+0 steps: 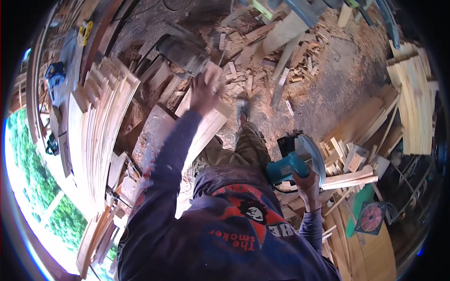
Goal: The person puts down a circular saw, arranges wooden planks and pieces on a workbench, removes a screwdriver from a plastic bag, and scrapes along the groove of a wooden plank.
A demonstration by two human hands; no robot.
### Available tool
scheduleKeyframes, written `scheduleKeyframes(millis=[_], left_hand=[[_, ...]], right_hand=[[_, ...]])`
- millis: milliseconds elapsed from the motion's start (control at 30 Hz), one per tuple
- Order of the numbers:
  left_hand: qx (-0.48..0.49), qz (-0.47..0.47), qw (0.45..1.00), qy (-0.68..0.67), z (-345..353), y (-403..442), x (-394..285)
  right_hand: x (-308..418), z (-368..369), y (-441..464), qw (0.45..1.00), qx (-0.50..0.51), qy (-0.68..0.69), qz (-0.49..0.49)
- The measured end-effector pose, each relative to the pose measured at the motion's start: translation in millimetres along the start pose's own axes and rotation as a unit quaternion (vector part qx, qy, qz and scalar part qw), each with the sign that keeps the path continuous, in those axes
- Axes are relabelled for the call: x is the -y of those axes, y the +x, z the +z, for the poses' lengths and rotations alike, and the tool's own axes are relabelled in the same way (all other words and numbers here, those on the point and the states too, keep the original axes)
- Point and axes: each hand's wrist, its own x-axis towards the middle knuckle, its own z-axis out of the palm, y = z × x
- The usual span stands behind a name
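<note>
My right hand (307, 187) is wrapped around the handle of a teal circular saw (283, 167), held at my right side. Its round guard (313, 157) faces outward, and a dark base plate shows beyond the motor. My left hand (205, 93) is stretched forward, its fingers closed on a small pale piece of wood (213, 73); they are slightly blurred. Below that hand a light plank (208, 129) slants toward my legs. Just past the fingers lies a dark, dusty power tool (183, 52), whose kind I cannot make out.
Curved boards (105, 126) stand stacked at the left, more boards (412, 103) at the far right. Offcuts (243, 82) and sawdust cover the floor around my foot (242, 107). A square fan (371, 218) lies at the lower right. A blue tool (55, 75) rests at the far left.
</note>
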Motion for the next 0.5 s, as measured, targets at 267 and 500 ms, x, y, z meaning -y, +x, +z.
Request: scheduleKeyframes(millis=[267,500], left_hand=[[0.076,-0.054,0.995,0.02,-17.3,-196.9,-90.7],[0.011,-0.28,0.93,-0.237,56.3,-332.8,-114.0]], right_hand=[[34.8,-6.4,23.3,0.991,0.02,-0.099,-0.083],[110.3,1.0,10.9,0.96,0.095,-0.213,-0.154]])
